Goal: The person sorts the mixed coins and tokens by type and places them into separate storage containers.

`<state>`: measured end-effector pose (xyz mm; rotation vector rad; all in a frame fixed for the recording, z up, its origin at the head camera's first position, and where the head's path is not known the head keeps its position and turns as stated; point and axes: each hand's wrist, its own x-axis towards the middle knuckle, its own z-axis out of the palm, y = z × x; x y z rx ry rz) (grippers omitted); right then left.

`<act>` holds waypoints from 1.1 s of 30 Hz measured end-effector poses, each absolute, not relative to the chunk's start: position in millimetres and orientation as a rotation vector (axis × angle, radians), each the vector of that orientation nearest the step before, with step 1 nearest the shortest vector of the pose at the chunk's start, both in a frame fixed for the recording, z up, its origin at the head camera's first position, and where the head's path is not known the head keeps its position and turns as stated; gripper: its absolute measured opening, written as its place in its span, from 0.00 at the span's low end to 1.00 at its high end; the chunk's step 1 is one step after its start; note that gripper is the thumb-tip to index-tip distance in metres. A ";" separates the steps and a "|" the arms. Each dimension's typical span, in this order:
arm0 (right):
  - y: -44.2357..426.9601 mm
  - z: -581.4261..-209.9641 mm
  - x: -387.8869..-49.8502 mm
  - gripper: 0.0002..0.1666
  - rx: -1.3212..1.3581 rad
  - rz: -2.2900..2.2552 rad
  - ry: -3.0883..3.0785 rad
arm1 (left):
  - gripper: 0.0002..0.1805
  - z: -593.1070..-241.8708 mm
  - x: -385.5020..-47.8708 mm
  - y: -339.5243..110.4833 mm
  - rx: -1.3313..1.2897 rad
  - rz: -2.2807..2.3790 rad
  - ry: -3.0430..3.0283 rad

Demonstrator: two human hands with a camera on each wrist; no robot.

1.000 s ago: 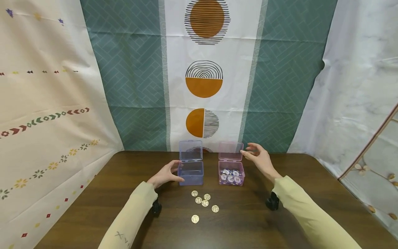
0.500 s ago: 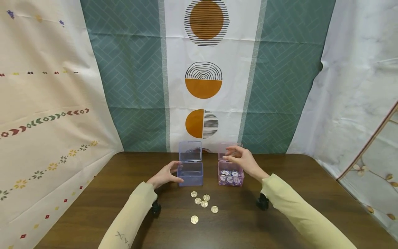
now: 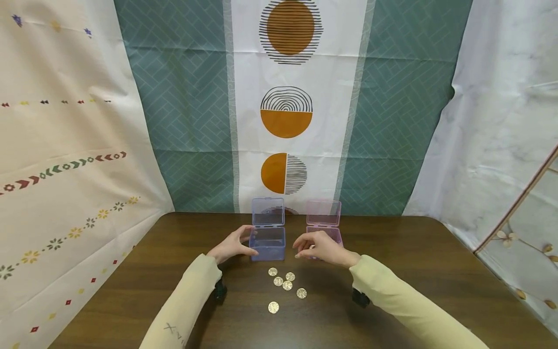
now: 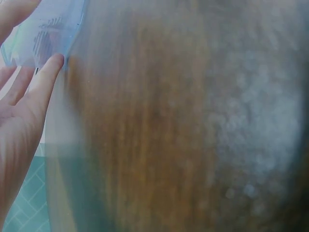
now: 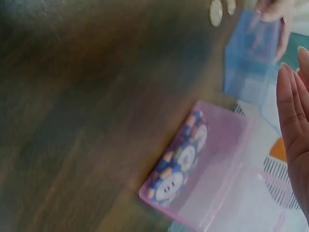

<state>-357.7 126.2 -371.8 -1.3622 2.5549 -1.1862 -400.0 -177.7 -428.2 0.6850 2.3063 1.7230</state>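
The left hand grips the left side of a translucent blue box, thumb at the front corner; its lid stands raised. In the left wrist view the fingers of this hand touch the box wall. The right hand hovers in front of an open pink box, partly covering it, fingers loosely bent and holding nothing visible. The right wrist view shows purple-and-white chips inside the pink box, with the right hand beside it. Several gold coins lie before the boxes.
A dark wooden table carries everything. Behind it hangs a patterned cloth in green and white, with more cloths at the left and right.
The right hand has moved left and toward the front, from beside the pink lid, past it, to before the pink box. The left hand has stayed on the blue box.
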 end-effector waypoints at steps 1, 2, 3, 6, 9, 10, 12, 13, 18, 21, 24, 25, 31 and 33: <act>125.6 -378.6 -361.3 0.11 -1.367 -1.174 2.541 | 0.45 -427.9 -400.1 -177.2 0.690 1.726 2.297; 123.9 -381.0 -360.7 0.11 -1.356 -1.173 2.520 | 0.45 -427.9 -400.6 -176.8 0.694 1.732 2.289; 123.1 -385.6 -363.0 0.11 -1.354 -1.156 2.509 | 0.45 -430.9 -402.9 -177.0 0.697 1.736 2.290; 117.9 -390.8 -361.7 0.11 -1.353 -1.135 2.447 | 0.45 -436.3 -406.1 -177.5 0.692 1.739 2.316; 113.0 -396.9 -361.1 0.12 -1.336 -1.098 2.411 | 0.45 -437.4 -406.4 -178.2 0.690 1.731 2.340; 111.5 -399.2 -361.0 0.12 -1.333 -1.083 2.408 | 0.45 -437.9 -406.7 -178.3 0.687 1.730 2.344; 109.2 -402.7 -360.5 0.11 -1.319 -1.050 2.418 | 0.46 -438.4 -407.0 -178.3 0.681 1.727 2.345; 108.5 -404.2 -360.4 0.11 -1.309 -1.036 2.425 | 0.46 -438.6 -407.0 -178.4 0.684 1.723 2.348; 107.4 -413.1 -361.0 0.11 -1.270 -1.010 2.446 | 0.46 -440.4 -407.3 -179.0 0.633 1.719 2.357; 108.4 -417.0 -360.3 0.12 -1.242 -0.997 2.438 | 0.46 -441.7 -407.7 -179.0 0.631 1.723 2.352; 109.5 -419.4 -359.6 0.14 -1.214 -0.974 2.439 | 0.45 -441.6 -408.1 -178.5 0.655 1.725 2.331; 109.6 -420.0 -359.5 0.14 -1.206 -0.965 2.442 | 0.45 -441.2 -407.8 -178.4 0.655 1.723 2.329; 108.3 -421.5 -360.9 0.13 -1.233 -0.970 2.449 | 0.45 -438.3 -406.8 -178.9 0.660 1.724 2.326; 107.6 -422.5 -361.6 0.13 -1.249 -0.965 2.452 | 0.45 -438.2 -407.1 -178.8 0.655 1.721 2.329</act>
